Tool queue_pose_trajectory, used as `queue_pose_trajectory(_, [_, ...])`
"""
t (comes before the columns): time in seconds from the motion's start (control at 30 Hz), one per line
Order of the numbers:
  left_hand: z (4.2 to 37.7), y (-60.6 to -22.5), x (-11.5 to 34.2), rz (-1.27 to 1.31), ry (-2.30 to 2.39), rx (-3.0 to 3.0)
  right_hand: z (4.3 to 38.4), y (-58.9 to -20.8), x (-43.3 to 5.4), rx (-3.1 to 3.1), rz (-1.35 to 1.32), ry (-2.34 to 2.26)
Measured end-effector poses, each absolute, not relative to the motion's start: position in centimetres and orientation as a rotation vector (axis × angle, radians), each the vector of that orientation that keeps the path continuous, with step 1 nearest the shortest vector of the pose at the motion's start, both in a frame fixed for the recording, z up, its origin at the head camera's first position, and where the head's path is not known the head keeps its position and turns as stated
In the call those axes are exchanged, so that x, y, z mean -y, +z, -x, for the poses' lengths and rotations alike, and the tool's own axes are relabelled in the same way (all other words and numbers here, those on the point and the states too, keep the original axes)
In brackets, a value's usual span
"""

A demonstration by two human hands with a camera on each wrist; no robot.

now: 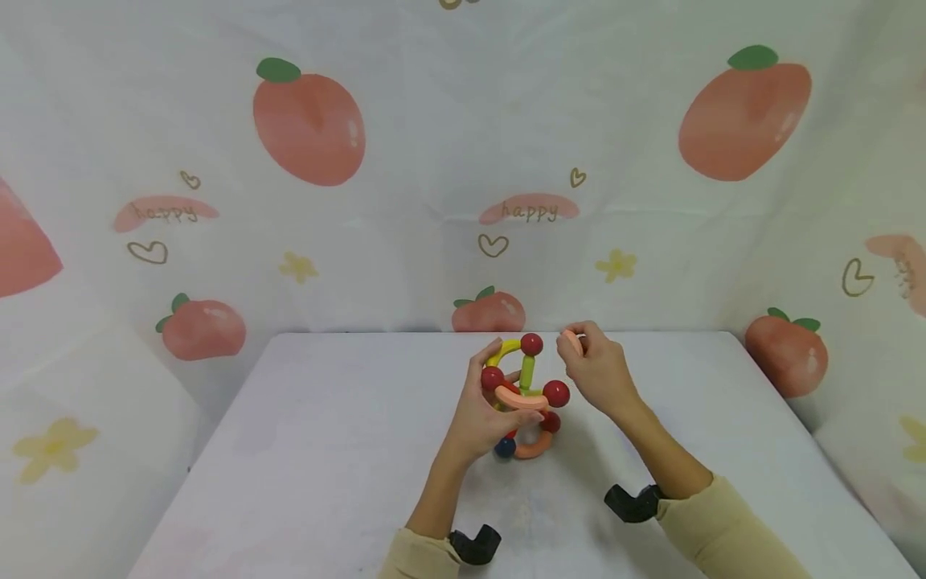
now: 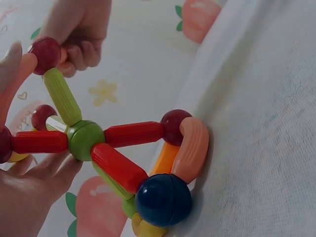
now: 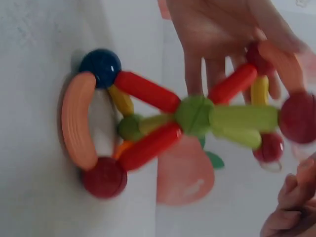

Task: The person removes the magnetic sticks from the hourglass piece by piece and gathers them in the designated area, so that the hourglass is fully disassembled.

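A structure of magnetic balls and rods stands on the table, with a green ball (image 2: 86, 140) in its middle. Red rods (image 3: 148, 92) and light green rods (image 3: 244, 118) branch from that ball. Low down, a blue ball (image 2: 163, 200) and a curved salmon rod (image 3: 79, 121) form part of a ring at the table surface. My left hand (image 1: 481, 422) grips the upper part from the left, thumb by another curved salmon rod (image 1: 521, 399). To the right of the structure, my right hand (image 1: 600, 374) pinches a loose salmon rod (image 1: 573, 342), apart from the red ball (image 1: 556, 393).
The white table (image 1: 325, 450) extends to both sides of the hands. Behind it hangs a pale cloth (image 1: 405, 145) printed with fruit and flowers. Black wrist mounts (image 1: 477, 545) stick out at both sleeves.
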State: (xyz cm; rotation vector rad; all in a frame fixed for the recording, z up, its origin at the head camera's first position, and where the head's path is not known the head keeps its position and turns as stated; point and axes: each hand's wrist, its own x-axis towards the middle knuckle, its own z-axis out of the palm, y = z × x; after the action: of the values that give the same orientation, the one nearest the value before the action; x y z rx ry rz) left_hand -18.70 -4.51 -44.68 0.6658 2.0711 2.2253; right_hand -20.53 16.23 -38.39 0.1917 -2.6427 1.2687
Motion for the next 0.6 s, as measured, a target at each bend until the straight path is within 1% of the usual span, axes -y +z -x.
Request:
queue_pose_trajectory(0.1, [18.7, -44.7, 4.3, -0.667, 2.211, -2.061, 20.5, -39.0, -18.2, 2.677, -0.200, 1.230])
queue_pose_trajectory(0.27, [18.6, -44.7, 4.0, -0.675, 2.215, -2.053, 20.3, -41.0, -22.7, 2.791, -0.256, 1.023])
queue_pose_trajectory(0.5, [18.7, -44.7, 4.2, -0.685, 2.249, -2.012, 19.5, -44.3, -29.1, 2.852, -0.041, 0.892])
queue_pose_trajectory(0.6, [18.7, -44.6, 4.4, -0.675, 2.253, -2.013, 19.0, -45.3, -31.1, 2.854, -0.021, 0.823])
